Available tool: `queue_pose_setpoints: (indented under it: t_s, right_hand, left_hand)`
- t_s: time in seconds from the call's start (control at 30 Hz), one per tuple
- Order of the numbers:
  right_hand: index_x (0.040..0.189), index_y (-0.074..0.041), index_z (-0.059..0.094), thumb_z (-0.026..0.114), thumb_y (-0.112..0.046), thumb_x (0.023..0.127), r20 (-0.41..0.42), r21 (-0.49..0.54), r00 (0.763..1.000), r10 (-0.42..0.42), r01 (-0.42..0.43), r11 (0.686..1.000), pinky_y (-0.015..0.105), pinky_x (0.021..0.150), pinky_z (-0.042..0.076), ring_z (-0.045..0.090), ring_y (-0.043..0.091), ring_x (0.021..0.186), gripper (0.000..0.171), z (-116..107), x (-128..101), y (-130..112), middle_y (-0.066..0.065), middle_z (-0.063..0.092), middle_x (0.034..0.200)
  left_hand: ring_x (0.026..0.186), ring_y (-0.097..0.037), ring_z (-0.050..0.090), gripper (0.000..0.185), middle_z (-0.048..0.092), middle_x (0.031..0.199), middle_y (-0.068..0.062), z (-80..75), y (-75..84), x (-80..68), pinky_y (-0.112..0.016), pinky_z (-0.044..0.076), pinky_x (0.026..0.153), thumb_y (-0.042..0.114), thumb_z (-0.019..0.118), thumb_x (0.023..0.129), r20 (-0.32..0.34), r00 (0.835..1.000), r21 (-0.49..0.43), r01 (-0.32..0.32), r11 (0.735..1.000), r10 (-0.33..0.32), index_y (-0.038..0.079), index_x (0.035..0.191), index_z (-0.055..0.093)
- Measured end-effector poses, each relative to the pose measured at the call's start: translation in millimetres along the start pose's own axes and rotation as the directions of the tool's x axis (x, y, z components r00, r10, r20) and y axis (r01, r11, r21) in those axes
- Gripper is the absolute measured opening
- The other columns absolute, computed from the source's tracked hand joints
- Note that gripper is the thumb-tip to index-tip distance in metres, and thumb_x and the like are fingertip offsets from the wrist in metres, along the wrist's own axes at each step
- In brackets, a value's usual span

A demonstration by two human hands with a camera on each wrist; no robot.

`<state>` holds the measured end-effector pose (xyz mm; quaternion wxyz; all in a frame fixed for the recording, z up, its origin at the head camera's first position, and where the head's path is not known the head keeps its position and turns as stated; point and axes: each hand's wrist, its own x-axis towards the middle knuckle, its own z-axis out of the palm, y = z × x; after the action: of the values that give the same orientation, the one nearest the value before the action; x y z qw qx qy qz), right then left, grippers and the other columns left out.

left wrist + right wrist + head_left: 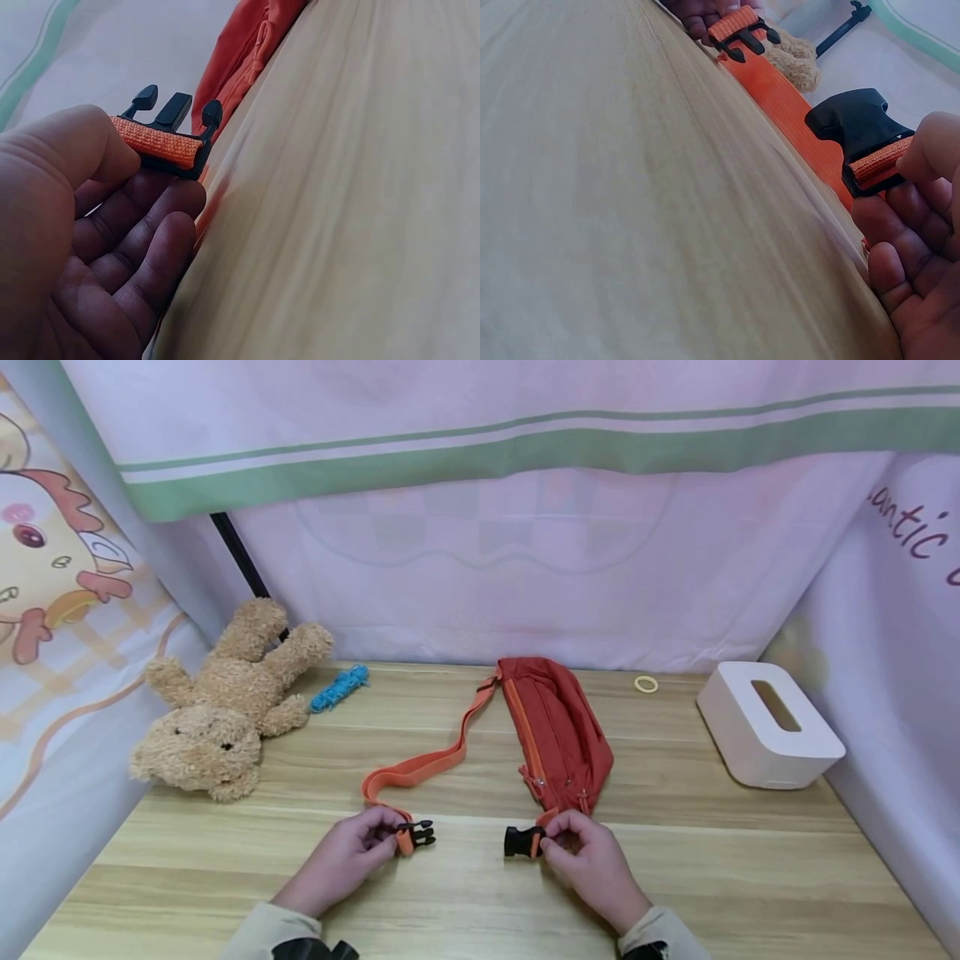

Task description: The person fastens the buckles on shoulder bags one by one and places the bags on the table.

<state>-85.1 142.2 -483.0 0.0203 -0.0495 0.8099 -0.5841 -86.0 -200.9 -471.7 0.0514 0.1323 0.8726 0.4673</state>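
On the wooden table (750,868) lies a red waist bag (558,731), its orange strap (427,766) looping forward. The left hand (352,852) pinches the pronged buckle half (420,835); the right hand (588,852) pinches the socket half (520,842). The 2 halves sit near each other, apart.

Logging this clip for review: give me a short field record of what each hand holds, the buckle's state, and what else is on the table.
left hand: pinches the pronged buckle half on the strap
right hand: pinches the socket half at the bag end
buckle: unclipped, halves apart, facing each other
bag: red, lying on the table, zip toward the strap
others: teddy bear far left, blue cord beside it, yellow ring, white tissue box at right
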Motion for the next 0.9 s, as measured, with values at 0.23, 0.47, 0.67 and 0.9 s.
queue_pose_setpoints:
  t_s: [0.23, 0.47, 0.67, 0.9]
  right_hand:
    - [0.085, -0.01, 0.065, 0.074, 0.001, 0.084, 0.0, -0.007, 1.0, 0.0, 0.0, 1.0, 0.024, 0.067, 0.051, 0.058, 0.014, 0.077, 0.014, 0, 1, 1, 0.003, 0.068, 0.091]
    - [0.085, -0.009, 0.065, 0.074, 0.001, 0.084, 0.0, -0.009, 1.0, 0.004, -0.004, 1.0, 0.024, 0.066, 0.05, 0.057, 0.014, 0.076, 0.014, 0, 0, 0, 0.003, 0.067, 0.09]
    - [0.086, -0.009, 0.065, 0.074, 0.001, 0.084, -0.002, -0.011, 1.0, 0.006, -0.006, 1.0, 0.024, 0.066, 0.05, 0.057, 0.013, 0.076, 0.014, 0, 0, -1, 0.003, 0.067, 0.09]
    - [0.086, -0.009, 0.065, 0.074, 0.001, 0.084, 0.003, -0.013, 1.0, 0.003, -0.003, 1.0, 0.023, 0.067, 0.05, 0.057, 0.014, 0.077, 0.014, 0, 0, 0, 0.003, 0.067, 0.09]
  left_hand:
    - [0.07, -0.008, 0.052, 0.017, 0.067, 0.095, 0.0, 2.8, 1.0, 2.3, -0.025, 0.048, 0.06, 0.002, 0.067, 0.091, 0.022, 1.0, -0.018, -0.018, 1.0, 0.018, 0.015, 0.102, 0.067]
    - [0.07, -0.007, 0.052, 0.018, 0.067, 0.095, -0.001, 6.4, 3.1, 3.7, -0.024, 0.048, 0.06, 0.001, 0.068, 0.09, 0.015, 1.0, -0.018, -0.027, 0.999, 0.027, 0.015, 0.101, 0.068]
    - [0.071, -0.008, 0.053, 0.018, 0.067, 0.095, -0.001, 8.8, 4.7, 4.6, -0.025, 0.049, 0.061, 0.001, 0.067, 0.09, 0.02, 1.0, -0.019, -0.021, 1.0, 0.021, 0.015, 0.102, 0.068]
    - [0.072, -0.007, 0.053, 0.017, 0.067, 0.094, 0.0, 11.7, 4.7, 6.5, -0.024, 0.049, 0.061, 0.002, 0.067, 0.091, 0.028, 0.999, -0.022, -0.027, 0.999, 0.027, 0.015, 0.102, 0.068]
